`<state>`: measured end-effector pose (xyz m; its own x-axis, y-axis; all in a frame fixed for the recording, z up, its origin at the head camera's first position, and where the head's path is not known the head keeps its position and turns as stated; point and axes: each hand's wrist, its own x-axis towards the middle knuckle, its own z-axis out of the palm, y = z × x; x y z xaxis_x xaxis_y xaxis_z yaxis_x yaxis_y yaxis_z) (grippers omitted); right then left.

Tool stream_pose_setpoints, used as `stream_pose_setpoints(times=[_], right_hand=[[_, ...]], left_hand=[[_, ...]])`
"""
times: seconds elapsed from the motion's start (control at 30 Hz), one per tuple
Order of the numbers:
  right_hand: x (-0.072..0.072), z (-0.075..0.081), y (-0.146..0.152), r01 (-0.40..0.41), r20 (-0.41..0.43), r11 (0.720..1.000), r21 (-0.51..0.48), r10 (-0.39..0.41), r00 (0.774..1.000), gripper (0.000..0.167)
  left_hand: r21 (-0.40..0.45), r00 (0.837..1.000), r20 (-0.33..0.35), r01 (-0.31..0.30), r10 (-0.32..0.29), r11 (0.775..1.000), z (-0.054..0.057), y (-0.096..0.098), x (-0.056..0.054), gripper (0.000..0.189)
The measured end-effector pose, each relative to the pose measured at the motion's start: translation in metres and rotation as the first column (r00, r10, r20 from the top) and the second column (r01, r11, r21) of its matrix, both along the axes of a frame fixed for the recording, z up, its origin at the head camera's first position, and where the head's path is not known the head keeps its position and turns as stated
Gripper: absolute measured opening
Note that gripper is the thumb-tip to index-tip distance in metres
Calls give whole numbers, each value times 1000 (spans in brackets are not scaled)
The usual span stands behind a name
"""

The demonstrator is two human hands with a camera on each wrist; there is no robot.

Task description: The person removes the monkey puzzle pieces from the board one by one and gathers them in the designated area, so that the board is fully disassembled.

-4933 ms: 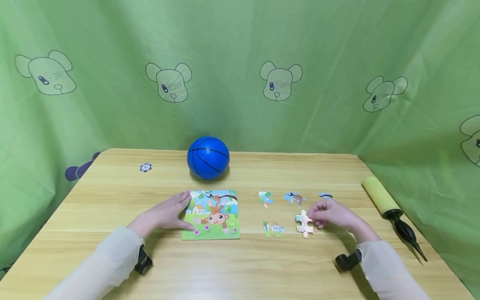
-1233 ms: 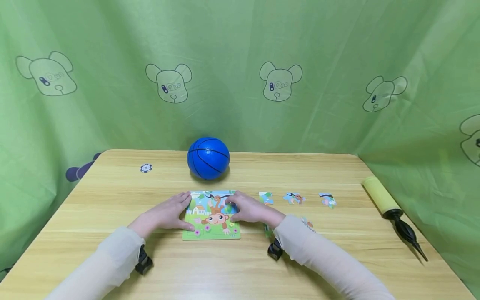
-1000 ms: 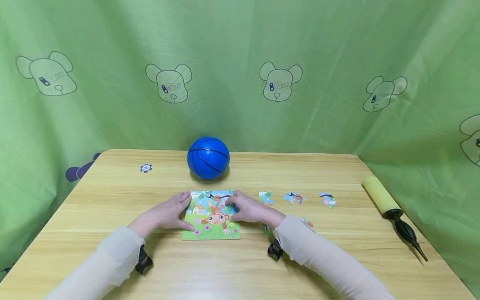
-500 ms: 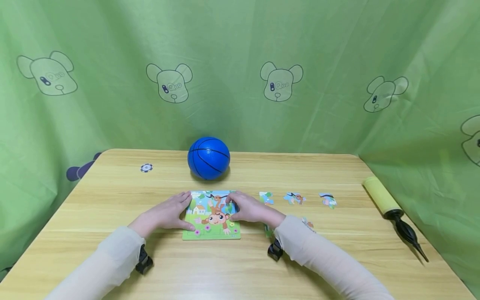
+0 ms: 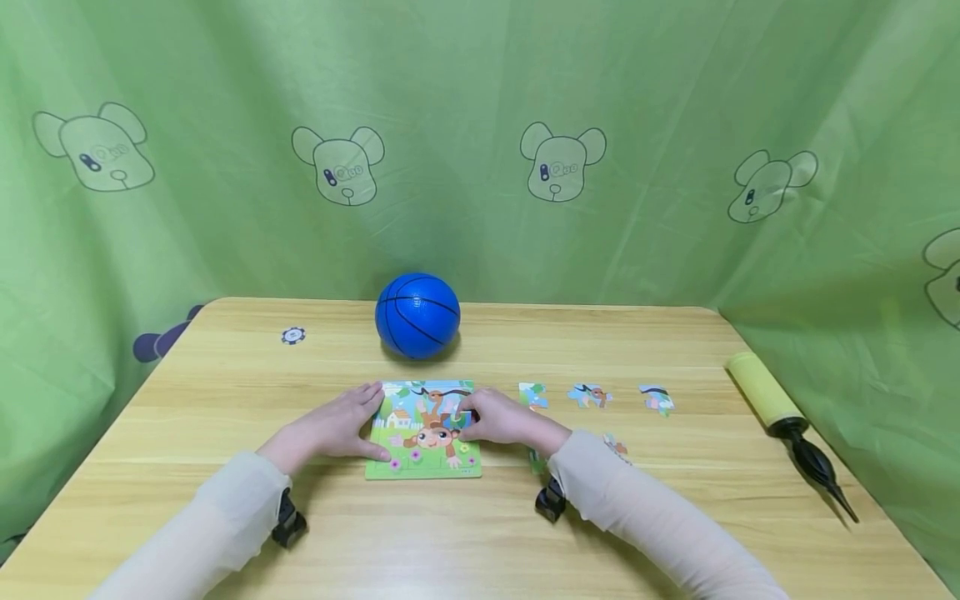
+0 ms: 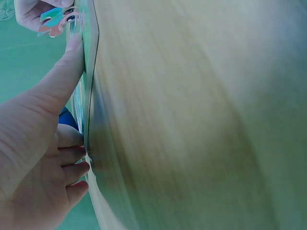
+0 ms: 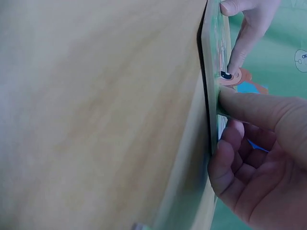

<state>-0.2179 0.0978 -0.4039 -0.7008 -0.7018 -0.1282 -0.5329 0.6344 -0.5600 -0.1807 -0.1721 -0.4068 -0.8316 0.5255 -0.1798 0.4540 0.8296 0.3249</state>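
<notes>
A square monkey jigsaw puzzle in its tray [image 5: 427, 457] lies on the table in front of me. My left hand [image 5: 341, 425] rests along its left side, thumb pressing the front left and fingers at the far left corner. At the right side, my right hand [image 5: 498, 417] pinches a puzzle piece [image 6: 60, 20] with part of the monkey's head and some blue and green. That piece is tilted up out of the picture; in the right wrist view its eye and ear [image 7: 237, 76] show above my thumb.
Loose puzzle pieces lie right of the tray: a corner piece [image 5: 532, 393], a monkey piece [image 5: 590, 395], a branch piece [image 5: 657, 400] and others partly behind my right sleeve. Behind stands a blue ball [image 5: 417, 317]; a chip [image 5: 292, 335] lies left, a yellow hand pump [image 5: 765, 396] right.
My right hand put down a puzzle piece among the loose ones and came left to the puzzle. In the last half second it has tipped up another piece. My left hand has stayed put.
</notes>
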Motion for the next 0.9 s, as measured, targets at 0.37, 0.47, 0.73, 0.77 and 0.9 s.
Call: stream_pose_setpoints(times=[0.37, 0.47, 0.73, 0.77, 0.9], right_hand=[[2, 8, 11, 35, 108, 997, -69, -28, 994, 12], [2, 11, 19, 81, 154, 992, -96, -66, 986, 15], [4, 23, 51, 165, 172, 966, -199, -131, 976, 25], [4, 24, 56, 170, 172, 961, -218, -134, 976, 25], [7, 27, 77, 208, 207, 935, -285, -152, 967, 28]], left_hand=[[-3, 1000, 6, -5, 5, 1000, 2, 0, 1, 102], [-4, 1000, 5, -7, 7, 1000, 2, 0, 1, 102], [0, 1000, 4, -7, 7, 1000, 0, 0, 0, 102], [0, 1000, 3, -5, 5, 1000, 0, 0, 0, 102], [0, 1000, 2, 1, -1, 1000, 0, -1, 0, 102]])
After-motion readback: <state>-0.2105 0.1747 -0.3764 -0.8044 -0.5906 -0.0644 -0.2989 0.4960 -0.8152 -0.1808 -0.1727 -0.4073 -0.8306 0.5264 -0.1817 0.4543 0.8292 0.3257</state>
